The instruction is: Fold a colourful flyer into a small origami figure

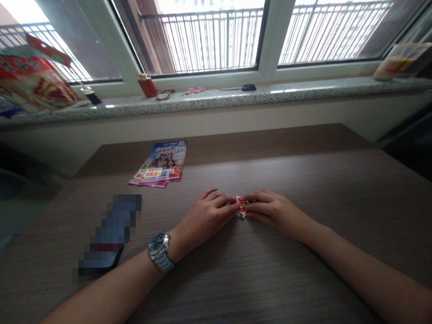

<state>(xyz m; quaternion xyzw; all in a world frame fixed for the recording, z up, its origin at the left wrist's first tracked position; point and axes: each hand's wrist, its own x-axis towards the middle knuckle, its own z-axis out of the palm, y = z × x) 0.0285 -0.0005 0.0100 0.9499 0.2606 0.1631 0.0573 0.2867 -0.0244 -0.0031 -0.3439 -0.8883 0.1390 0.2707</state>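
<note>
Between my two hands, near the middle of the brown table (303, 175), is a small folded piece of printed paper (240, 209) in red, white, yellow and blue. My left hand (216, 208) pinches its left side with the fingertips; a metal watch (159, 247) circles that wrist. From the right, my right hand (266, 206) grips the opposite side between thumb and fingers. The fingertips cover part of the paper, so its full shape is hidden. Behind my left hand lies a stack of colourful printed flyers (164, 163).
A blurred-out dark phone-like object (113, 234) lies left of my left forearm. Along the granite windowsill (209, 100) are scissors (248, 87), a red-brown container (147, 85), pink scraps (195, 90), a small dark bottle (91, 95) and a red food package (33, 81).
</note>
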